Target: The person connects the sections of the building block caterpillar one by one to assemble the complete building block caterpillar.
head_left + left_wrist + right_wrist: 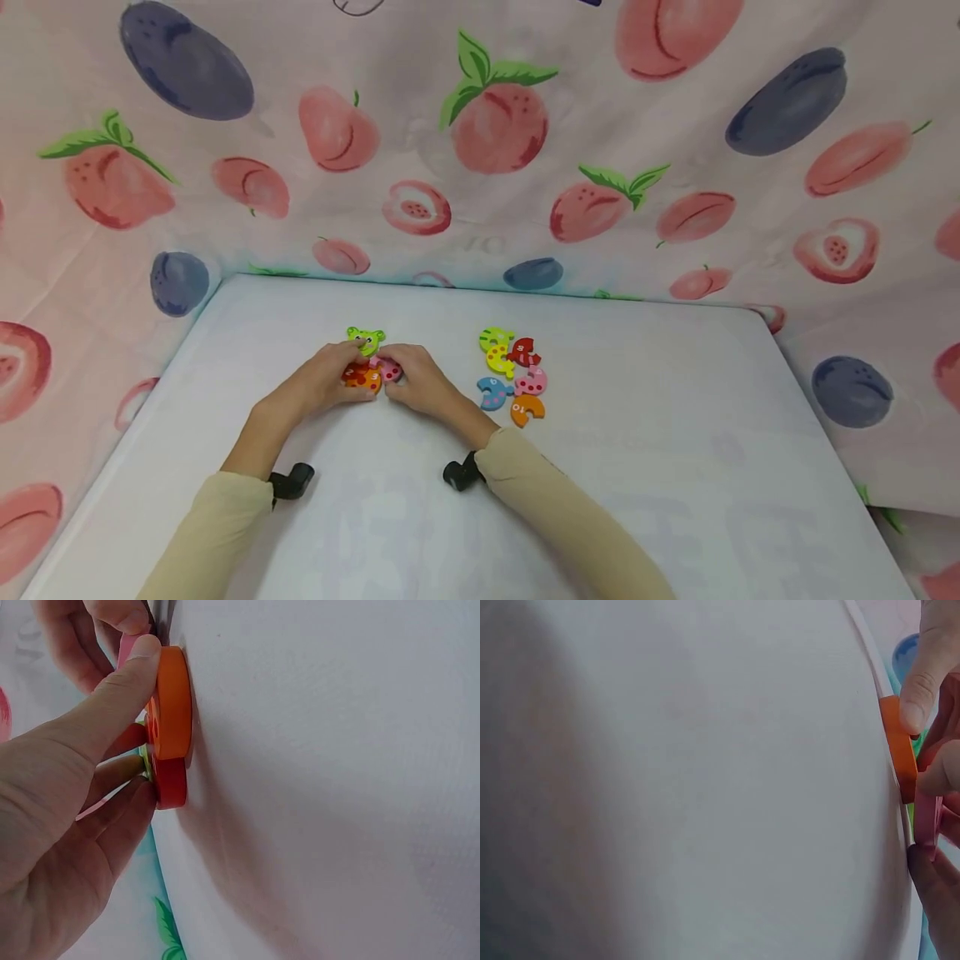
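Beige sleeves [577, 508] cross the white table [675, 375]; left of centre, the left hand [315, 387] pinches a red-blotched orange piece [367, 382], the right hand [423, 385] a dotted pink piece [391, 370], partly hiding both; six coloured pieces [531, 381] lie rightward.

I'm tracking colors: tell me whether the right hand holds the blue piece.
No, the right hand pinches a pink spotted puzzle piece.

White table [690, 433] is lying open right of the loose number pieces [530, 382], leaving a hand room to pass. A narrower lane is separating them from the right hand [422, 379]. The orange piece [366, 379] and pink piece [392, 370] are obstructing the space toward the left hand [322, 379]. Fruit-printed cloth [412, 142] is walling the far side.
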`<state>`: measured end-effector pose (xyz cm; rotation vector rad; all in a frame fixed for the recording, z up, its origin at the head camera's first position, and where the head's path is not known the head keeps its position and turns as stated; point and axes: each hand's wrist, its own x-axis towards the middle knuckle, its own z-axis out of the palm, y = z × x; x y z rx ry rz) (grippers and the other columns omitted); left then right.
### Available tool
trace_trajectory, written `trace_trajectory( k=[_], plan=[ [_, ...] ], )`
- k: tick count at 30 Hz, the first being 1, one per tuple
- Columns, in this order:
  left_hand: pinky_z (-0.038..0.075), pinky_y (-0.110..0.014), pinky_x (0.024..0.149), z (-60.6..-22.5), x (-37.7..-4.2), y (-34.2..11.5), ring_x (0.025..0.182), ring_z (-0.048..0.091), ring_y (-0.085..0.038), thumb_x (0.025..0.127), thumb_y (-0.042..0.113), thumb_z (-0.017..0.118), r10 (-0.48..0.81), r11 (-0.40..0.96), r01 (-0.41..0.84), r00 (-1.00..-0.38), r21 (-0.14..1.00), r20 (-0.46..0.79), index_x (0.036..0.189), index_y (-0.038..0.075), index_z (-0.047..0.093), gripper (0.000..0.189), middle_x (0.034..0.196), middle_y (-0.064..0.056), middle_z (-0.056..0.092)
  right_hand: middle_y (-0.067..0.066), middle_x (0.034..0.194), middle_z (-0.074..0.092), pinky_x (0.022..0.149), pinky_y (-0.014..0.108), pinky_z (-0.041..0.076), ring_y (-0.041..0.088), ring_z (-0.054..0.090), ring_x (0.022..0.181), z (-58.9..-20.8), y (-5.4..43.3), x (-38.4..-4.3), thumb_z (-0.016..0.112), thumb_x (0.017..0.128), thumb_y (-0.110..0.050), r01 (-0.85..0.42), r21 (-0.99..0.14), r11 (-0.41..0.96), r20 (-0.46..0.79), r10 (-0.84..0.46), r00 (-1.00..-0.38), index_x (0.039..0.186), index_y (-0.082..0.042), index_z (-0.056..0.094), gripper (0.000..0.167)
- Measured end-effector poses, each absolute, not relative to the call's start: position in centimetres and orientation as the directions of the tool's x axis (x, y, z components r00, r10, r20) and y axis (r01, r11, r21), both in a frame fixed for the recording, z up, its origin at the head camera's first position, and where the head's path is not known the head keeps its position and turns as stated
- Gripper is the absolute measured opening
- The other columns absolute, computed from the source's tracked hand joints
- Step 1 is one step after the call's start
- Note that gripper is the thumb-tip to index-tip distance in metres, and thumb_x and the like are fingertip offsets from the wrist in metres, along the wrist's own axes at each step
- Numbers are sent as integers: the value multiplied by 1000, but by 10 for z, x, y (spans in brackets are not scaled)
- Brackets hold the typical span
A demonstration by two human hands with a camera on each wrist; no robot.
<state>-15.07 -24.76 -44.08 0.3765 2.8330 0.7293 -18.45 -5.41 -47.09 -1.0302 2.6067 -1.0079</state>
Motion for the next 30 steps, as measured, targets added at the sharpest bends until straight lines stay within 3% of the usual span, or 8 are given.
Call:
trace_trajectory(
  k=[15, 30],
  plan=[
    [38, -57, 108, -440, -150, -247, 126, 47, -37, 79, 33, 80, 289, 859, 203, -950, 470, -119, 121, 1, 61, 55, 129, -18, 59, 7, 138, 58, 113, 35, 38, 22, 50, 131, -478, -49, -187, 67, 89, -16, -563, -650, 511, 122, -661, -740, 133, -8, 57, 46],
    [38, -56, 108, -444, -147, -248, 125, 48, -39, 88, 19, 71, 301, 843, 233, -951, 485, -65, 118, 2, 59, 36, 134, -20, 56, 6, 141, 55, 113, 36, 37, 22, 48, 133, -488, -52, -185, 66, 89, -15, -465, -760, 455, 115, -609, -785, 133, -10, 58, 46]
  ],
)
